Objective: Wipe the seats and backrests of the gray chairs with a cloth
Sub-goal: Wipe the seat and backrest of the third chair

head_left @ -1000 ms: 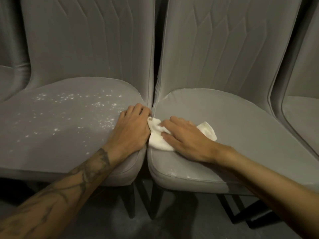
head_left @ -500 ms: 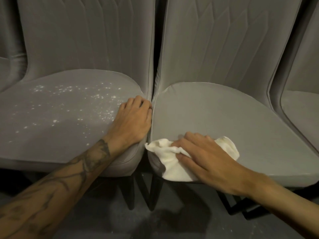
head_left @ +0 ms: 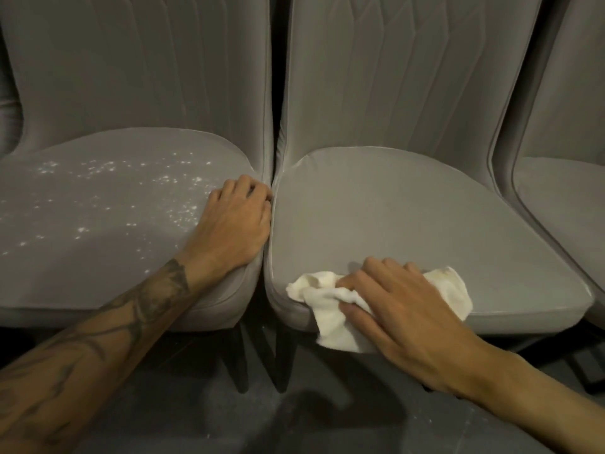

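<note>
**On the front edge of the middle gray padded seat (head_left: 409, 224): cloth pinned**

Right hand (head_left: 412, 309) flat, fingers spread, pressing the crumpled white cloth (head_left: 330, 309), one corner drooping over the lip. Just left of that seat, left hand (head_left: 235, 224) clenches the edge of the white-speckled gray seat (head_left: 98, 208).

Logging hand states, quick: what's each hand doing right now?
Left hand: fingers curled over the edge of the left seat, gripping it.
Right hand: open, pressing the cloth on the right seat.
</note>
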Available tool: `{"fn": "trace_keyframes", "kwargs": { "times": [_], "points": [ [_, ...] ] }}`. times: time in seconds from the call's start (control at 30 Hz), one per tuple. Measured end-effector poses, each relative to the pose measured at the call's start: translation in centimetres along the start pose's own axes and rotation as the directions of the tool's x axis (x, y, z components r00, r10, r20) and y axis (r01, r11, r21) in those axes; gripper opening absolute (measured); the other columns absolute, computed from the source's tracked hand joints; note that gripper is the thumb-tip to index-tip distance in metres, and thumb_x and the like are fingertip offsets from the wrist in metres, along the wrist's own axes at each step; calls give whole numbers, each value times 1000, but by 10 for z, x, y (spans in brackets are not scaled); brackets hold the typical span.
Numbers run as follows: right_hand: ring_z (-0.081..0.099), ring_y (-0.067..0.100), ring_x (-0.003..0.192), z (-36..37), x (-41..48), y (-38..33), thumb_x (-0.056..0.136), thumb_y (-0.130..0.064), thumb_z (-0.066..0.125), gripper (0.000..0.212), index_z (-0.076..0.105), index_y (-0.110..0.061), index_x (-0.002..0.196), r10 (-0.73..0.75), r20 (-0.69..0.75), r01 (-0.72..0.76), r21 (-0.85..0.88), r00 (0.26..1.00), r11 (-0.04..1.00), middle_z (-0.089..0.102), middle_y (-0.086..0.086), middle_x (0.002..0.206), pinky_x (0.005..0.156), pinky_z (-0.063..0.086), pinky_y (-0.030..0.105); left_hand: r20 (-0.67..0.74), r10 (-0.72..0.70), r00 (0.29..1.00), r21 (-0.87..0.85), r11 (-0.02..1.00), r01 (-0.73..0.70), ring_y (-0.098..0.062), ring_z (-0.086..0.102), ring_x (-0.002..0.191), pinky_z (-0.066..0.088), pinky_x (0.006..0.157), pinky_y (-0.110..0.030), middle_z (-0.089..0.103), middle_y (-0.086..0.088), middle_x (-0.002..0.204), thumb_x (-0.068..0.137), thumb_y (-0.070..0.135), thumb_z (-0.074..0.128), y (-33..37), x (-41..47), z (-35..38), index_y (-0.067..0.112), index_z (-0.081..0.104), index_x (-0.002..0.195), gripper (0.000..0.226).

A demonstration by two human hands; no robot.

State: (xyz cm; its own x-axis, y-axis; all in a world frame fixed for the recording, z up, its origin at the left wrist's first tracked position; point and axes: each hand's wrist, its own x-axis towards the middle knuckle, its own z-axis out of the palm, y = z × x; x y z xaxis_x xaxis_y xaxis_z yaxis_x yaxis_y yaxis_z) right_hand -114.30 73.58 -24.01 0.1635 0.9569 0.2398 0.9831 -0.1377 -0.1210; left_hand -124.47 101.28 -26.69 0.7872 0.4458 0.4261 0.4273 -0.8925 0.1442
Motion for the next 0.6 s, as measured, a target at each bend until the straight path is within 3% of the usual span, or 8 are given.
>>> {"fn": "trace_keyframes", "kwargs": {
  "times": [0.13, 0.3, 0.4, 0.6],
  "points": [
    [41, 13, 85, 17, 36, -40, 106, -51, 28, 29, 48, -32, 112, -19, -12, 19, -44, 1000, 999, 46, -8, 104, 77, 40, 37, -10, 2, 1000, 12, 1000, -2, -29, 52, 101, 39, 87, -43, 55, -7, 118, 103, 33, 34, 0, 0, 2, 19, 59, 117, 32],
    [41, 14, 84, 8, 16, -19, 107, -50, 29, 28, 49, -31, 112, -66, -6, 66, -60, 998, 996, 45, -8, 103, 75, 38, 36, -16, -7, 1000, -17, 1000, 6, -27, 50, 102, 37, 89, -42, 54, -6, 118, 102, 33, 34, -1, 0, 3, 20, 59, 117, 31],
    [38, 11, 81, -1, -5, -6, 107, -50, 28, 24, 45, -34, 108, 8, -20, -9, -61, 1000, 998, 43, -12, 101, 74, 38, 32, -14, -6, 1000, -17, 1000, 6, -27, 50, 102, 36, 88, -41, 55, -7, 118, 102, 32, 34, 0, 0, 2, 19, 59, 117, 31],
    [43, 15, 88, 17, 39, -51, 106, -49, 28, 33, 52, -27, 113, -33, -20, 33, -9, 999, 999, 49, -5, 105, 80, 39, 39, -4, -6, 1000, -29, 1000, 6, -29, 51, 103, 39, 88, -46, 55, -7, 119, 102, 33, 35, 0, 1, 1, 20, 59, 117, 31]
  ]
}}
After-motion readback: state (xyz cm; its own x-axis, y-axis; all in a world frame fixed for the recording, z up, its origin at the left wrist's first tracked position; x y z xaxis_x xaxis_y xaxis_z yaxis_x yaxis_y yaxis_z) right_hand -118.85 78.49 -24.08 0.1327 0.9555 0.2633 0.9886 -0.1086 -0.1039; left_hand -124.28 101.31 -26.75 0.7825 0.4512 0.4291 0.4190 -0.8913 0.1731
